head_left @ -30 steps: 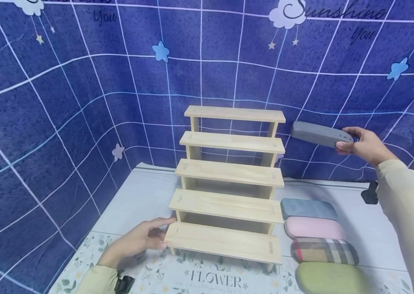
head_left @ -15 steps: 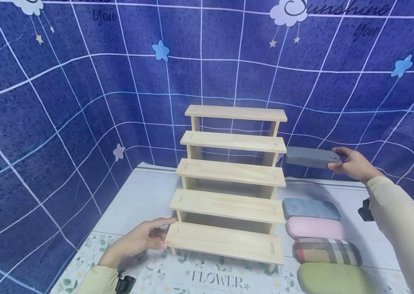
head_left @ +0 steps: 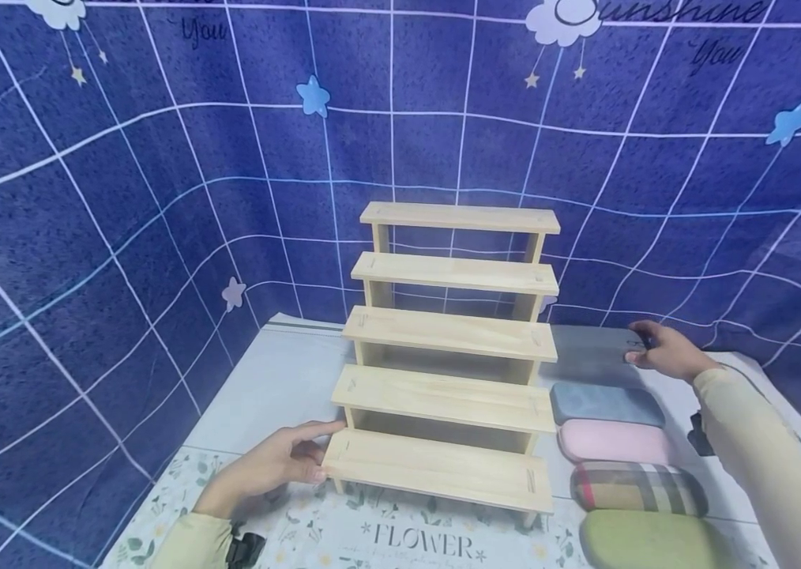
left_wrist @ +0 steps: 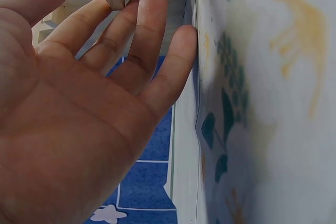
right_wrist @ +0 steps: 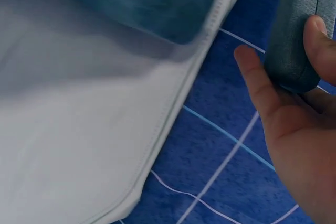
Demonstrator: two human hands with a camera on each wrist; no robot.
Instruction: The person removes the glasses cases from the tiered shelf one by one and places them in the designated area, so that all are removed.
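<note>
At the back right in the head view, my right hand [head_left: 672, 350] grips one end of a grey glasses case [head_left: 588, 349], which has a small glasses mark near that end. In the right wrist view, the thumb presses the side of this fabric-covered case [right_wrist: 294, 35]. A stepped wooden display rack [head_left: 436, 470] stands mid-table and overlaps the case's far end. My left hand [head_left: 265, 466] touches the left end of its lowest step, thumb in front and index finger behind. The left wrist view shows these fingers [left_wrist: 151, 30] extended, close to the wood.
Right of the rack lie a blue case [head_left: 608, 405], a pink case [head_left: 612, 441], a plaid case [head_left: 638, 487] and a green case [head_left: 649, 537], in a column. A floral and white cover [head_left: 258, 375] lies on the table. Blue gridded cloth [head_left: 443, 142] hangs behind.
My right hand has lowered the grey glasses case from beside the upper steps to just behind the blue case, moving slightly left. My left hand stays at the rack's lowest step.
</note>
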